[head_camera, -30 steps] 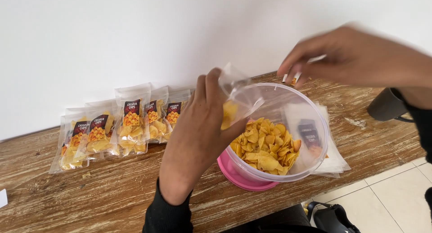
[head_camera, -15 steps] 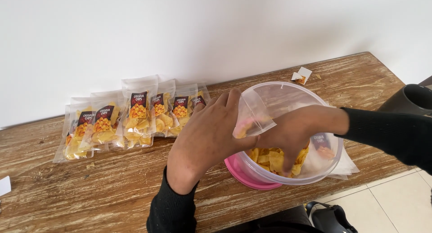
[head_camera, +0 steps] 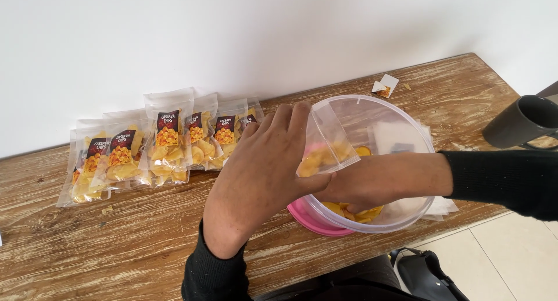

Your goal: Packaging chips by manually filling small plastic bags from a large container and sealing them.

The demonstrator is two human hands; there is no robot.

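My left hand (head_camera: 258,176) holds a small clear plastic pouch (head_camera: 325,144) with a few yellow chips in it, tilted over the rim of a big clear plastic tub (head_camera: 401,211). My right hand (head_camera: 354,187) reaches down inside the tub among the yellow chips (head_camera: 349,211); its fingers are hidden behind my left hand and the pouch. The tub stands on a pink lid (head_camera: 302,217) near the front edge of the wooden table (head_camera: 116,243).
A row of filled, labelled chip pouches (head_camera: 157,147) leans against the white wall at the left. A stack of flat pouches (head_camera: 442,205) lies under the tub's right side. A torn paper scrap (head_camera: 385,85) lies at the back. A dark grey cylinder (head_camera: 520,121) is at the right.
My right hand came down from above the tub's far rim and went into the chips. My left hand keeps the pouch over the tub; more chips show in it.
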